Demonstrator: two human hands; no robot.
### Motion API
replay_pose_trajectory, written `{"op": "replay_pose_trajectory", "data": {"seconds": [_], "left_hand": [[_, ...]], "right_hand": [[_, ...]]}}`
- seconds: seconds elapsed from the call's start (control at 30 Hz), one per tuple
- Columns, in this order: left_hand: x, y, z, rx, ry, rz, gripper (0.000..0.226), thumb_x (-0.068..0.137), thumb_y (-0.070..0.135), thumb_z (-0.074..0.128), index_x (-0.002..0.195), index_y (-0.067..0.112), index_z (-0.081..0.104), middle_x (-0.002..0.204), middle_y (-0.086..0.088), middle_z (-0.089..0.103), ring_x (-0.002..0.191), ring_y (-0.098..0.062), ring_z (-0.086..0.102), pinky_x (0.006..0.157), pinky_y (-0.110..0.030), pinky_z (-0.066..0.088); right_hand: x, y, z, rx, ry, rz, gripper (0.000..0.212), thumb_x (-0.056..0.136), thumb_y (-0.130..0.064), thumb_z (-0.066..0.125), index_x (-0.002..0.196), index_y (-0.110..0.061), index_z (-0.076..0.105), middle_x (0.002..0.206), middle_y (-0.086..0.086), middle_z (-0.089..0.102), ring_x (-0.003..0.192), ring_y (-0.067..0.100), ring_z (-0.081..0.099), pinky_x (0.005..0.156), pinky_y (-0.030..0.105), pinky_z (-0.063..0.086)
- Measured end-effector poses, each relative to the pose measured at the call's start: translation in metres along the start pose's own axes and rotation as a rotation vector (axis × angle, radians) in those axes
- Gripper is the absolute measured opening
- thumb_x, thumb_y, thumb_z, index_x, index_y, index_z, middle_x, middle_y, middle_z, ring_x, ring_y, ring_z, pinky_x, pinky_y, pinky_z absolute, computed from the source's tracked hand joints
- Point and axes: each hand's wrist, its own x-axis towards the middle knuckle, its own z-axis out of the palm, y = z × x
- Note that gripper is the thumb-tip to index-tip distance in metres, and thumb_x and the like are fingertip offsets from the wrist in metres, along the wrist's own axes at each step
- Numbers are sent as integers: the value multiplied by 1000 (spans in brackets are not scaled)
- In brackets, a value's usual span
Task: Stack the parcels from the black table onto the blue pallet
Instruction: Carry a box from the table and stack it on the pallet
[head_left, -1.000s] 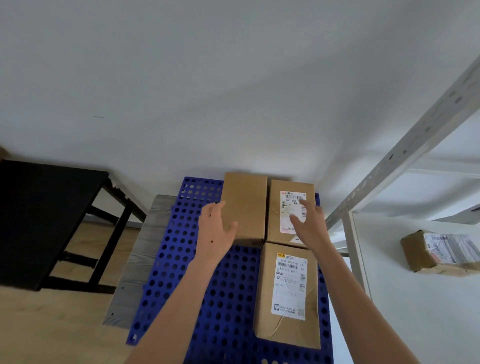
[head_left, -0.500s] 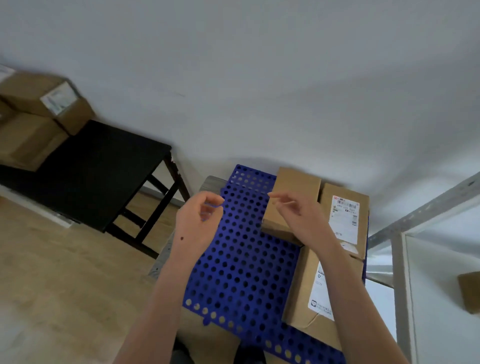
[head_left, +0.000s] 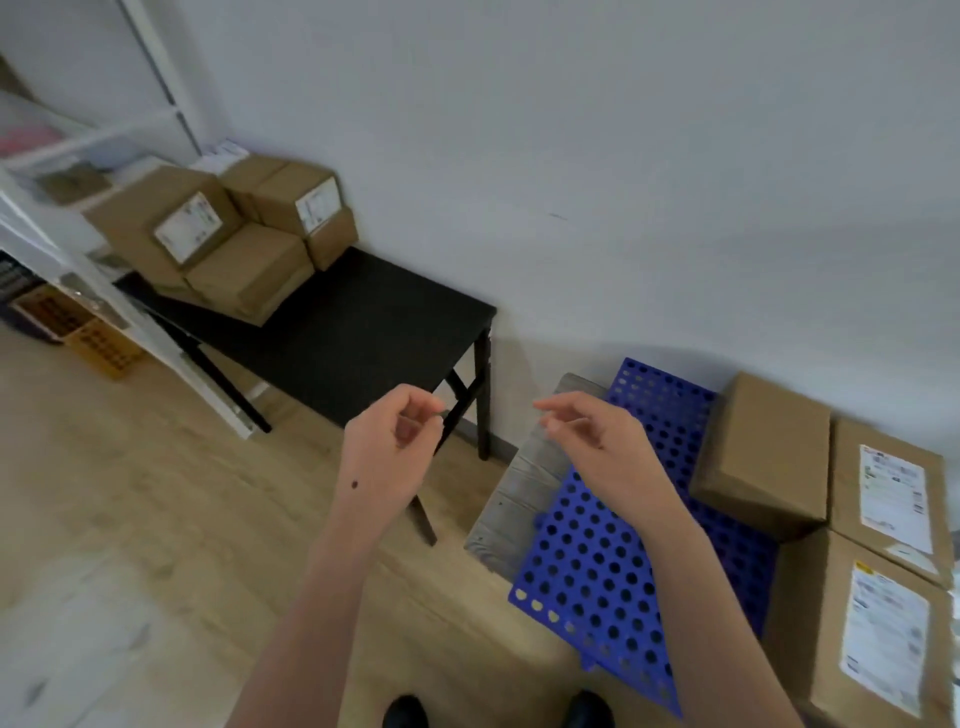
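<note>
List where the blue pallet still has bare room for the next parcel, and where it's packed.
Free: on the blue pallet, the perforated strip between the grey board and the plain parcel, running to the near edge. Crowded: its right side, where the plain parcel and two labelled parcels sit close together. Black table: near end bare, pile at far end.

One head-worn wide-angle view. We look forward and steeply down from above: our shoes (head_left: 405, 713) sit at the bottom edge. The left hand (head_left: 389, 447) and right hand (head_left: 597, 441) are close to the lens, mid-frame. Farther off are the black tabletop (head_left: 363, 332) upper left, the blue pallet (head_left: 587, 561) lower right, and the wall (head_left: 571, 130) ahead. The horizon is tilted.
</note>
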Motion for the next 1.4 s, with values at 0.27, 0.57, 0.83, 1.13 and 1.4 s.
{"op": "replay_pose_trajectory", "data": {"seconds": [0.27, 0.57, 0.83, 1.13, 1.4], "left_hand": [[11, -55, -96, -26, 19, -23, 14, 87, 17, 64, 91, 31, 63, 81, 15, 64, 77, 0, 61, 63, -10, 46], [33, -99, -143, -70, 59, -99, 14, 88, 17, 62, 100, 25, 63, 87, 11, 64, 79, -2, 61, 68, -15, 49], [101, -147, -177, -33, 61, -168, 17, 88, 14, 61, 97, 27, 63, 91, 11, 65, 83, -4, 62, 72, -20, 50], [221, -177, -219, 52, 97, -164, 18, 88, 18, 60, 101, 30, 61, 91, 16, 62, 82, 2, 59, 62, -11, 40], [297, -214, -240, 34, 88, -225, 20, 88, 15, 61, 102, 29, 62, 96, 14, 62, 88, 0, 58, 66, -11, 41]], "right_hand": [[18, -69, 98, -32, -55, -30, 23, 98, -21, 54, 113, -36, 63, 106, -20, 65, 92, -7, 60, 73, 6, 43], [60, -100, 169, -125, -124, -61, 29, 95, -19, 58, 104, -46, 56, 93, -26, 62, 86, -20, 56, 67, -4, 40], [150, -119, 225, -190, -212, -91, 31, 93, -23, 60, 103, -51, 53, 94, -29, 59, 88, -15, 57, 68, 5, 40], [275, -155, 268, -124, -296, -90, 26, 92, -24, 61, 113, -39, 58, 96, -26, 58, 89, -12, 55, 67, 6, 37], [360, -175, 303, -118, -375, -34, 26, 93, -25, 60, 117, -36, 58, 98, -21, 58, 90, -4, 57, 68, 10, 38]]}}
